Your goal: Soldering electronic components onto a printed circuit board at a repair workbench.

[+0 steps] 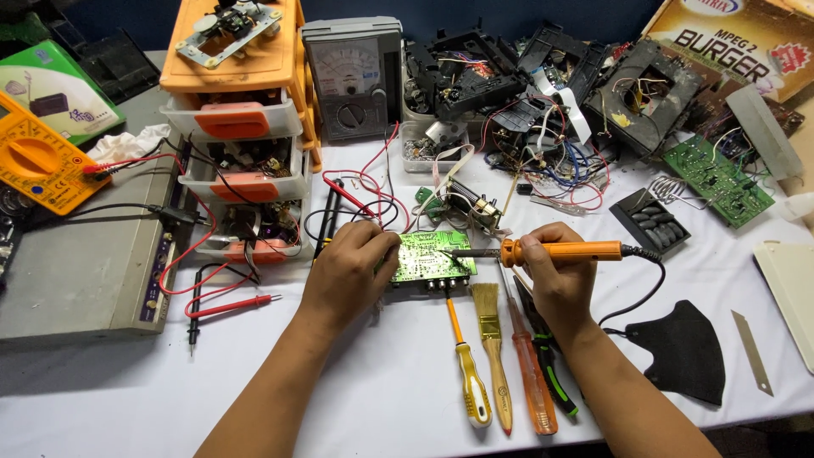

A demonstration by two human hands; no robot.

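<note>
A small green circuit board [428, 257] lies on the white table [381, 382] in front of me. My left hand [352, 267] grips its left edge and holds it still. My right hand [555, 271] is closed around the orange handle of a soldering iron [560, 250]. The iron's metal tip points left and rests on the board's surface. Its black cord runs off to the right.
Below the board lie a yellow screwdriver [471, 377], a small brush [492, 339], an orange screwdriver [532, 373] and green-handled pliers [555, 373]. An orange drawer stack [242, 119], grey analogue meter [352, 76], yellow multimeter [38, 165], grey box [76, 263], black mask [682, 348] and electronic scrap [543, 93] surround them.
</note>
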